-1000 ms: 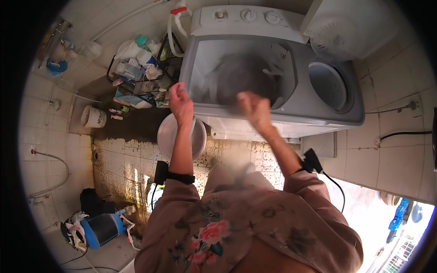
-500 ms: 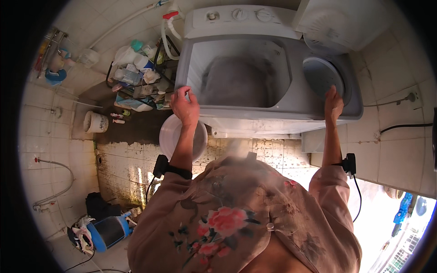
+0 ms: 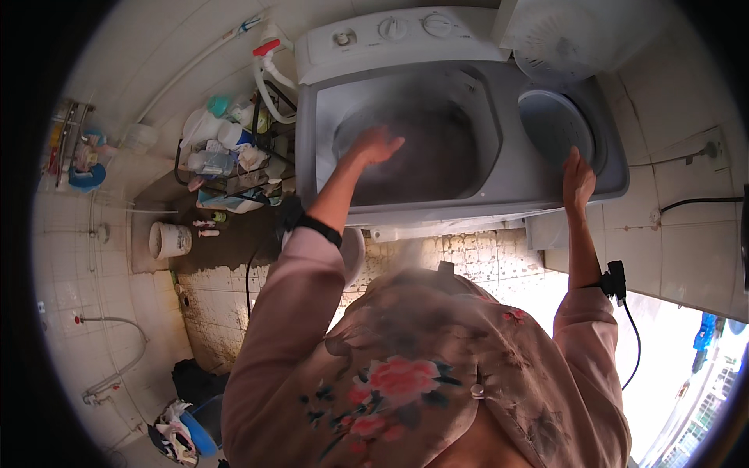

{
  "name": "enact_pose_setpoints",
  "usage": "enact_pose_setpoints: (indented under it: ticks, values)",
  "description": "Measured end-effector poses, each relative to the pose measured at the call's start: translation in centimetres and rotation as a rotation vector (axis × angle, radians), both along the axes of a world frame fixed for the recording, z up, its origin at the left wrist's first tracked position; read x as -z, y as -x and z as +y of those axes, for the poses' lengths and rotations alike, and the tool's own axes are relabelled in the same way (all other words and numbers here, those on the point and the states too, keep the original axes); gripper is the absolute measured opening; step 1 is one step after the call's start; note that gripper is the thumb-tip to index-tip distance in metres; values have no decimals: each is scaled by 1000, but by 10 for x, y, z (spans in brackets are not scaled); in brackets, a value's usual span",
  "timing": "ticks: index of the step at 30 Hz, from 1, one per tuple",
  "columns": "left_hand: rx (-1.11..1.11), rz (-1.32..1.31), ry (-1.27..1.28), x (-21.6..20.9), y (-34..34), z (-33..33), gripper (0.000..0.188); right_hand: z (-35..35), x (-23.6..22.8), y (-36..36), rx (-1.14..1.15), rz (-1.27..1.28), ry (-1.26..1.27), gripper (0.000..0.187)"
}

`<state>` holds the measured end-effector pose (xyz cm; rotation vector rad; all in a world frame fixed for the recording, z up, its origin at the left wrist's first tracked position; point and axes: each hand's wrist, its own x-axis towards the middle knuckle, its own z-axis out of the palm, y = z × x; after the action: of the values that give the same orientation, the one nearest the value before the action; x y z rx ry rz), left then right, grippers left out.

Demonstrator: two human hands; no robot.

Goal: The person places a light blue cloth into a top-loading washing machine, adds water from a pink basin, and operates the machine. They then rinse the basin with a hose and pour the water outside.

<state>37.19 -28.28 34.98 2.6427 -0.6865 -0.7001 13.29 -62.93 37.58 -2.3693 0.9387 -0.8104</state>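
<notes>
A twin-tub washing machine (image 3: 312, 212) with a white control panel and grey top stands before me. My left hand (image 3: 376, 146) reaches over its large wash tub (image 3: 488, 125), fingers apart and nothing visible in them. The tub holds a murky, greyish content that blurs under a haze. At the near edge of the smaller round spin tub (image 3: 546, 125) is my right hand (image 3: 578, 181), its fingers closed over the rim. Whatever lies under those fingertips is hidden.
A white tap hose with a red handle (image 3: 266, 48) runs down left of the machine. Beside it, a rack holds bottles (image 3: 211, 162). A white bucket (image 3: 169, 239) stands on the wet floor, and a pale basin (image 3: 353, 257) is partly behind my left arm. The raised lid (image 3: 562, 51) leans at the back right.
My left hand has moved from the machine's front left corner to over the wash tub. My right hand stays at the spin tub's rim. The view has shifted slightly.
</notes>
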Motion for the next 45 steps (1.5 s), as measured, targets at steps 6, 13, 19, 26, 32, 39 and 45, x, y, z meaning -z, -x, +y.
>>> enact_pose_setpoints:
  ticks: [6, 13, 19, 26, 32, 39, 45]
  values:
    - [-156, -95, -179, 68, -85, -7, 93, 3, -6, 2, 67, -5, -41, 48]
    - [-39, -31, 33, 166, -136, 1, 87, -8, 2, 6, 87, 55, -38, 42]
    - [-80, 190, 247, 107, -113, -3, 69, -12, -1, 8, 49, 175, 78, 38]
    - [22, 475, 236, 10, -26, 7, 49, -19, 14, 9, -61, 36, 243, 31]
    - [521, 422, 145, 26, 61, -9, 42, -15, 12, 6, -15, 150, 183, 45]
    - [33, 620, 61, 54, -45, -25, 62, -8, 1, 3, -29, 170, 99, 44]
    - [-290, -206, 70, 156, -162, -5, 58, -9, 5, 7, 10, 125, 68, 41]
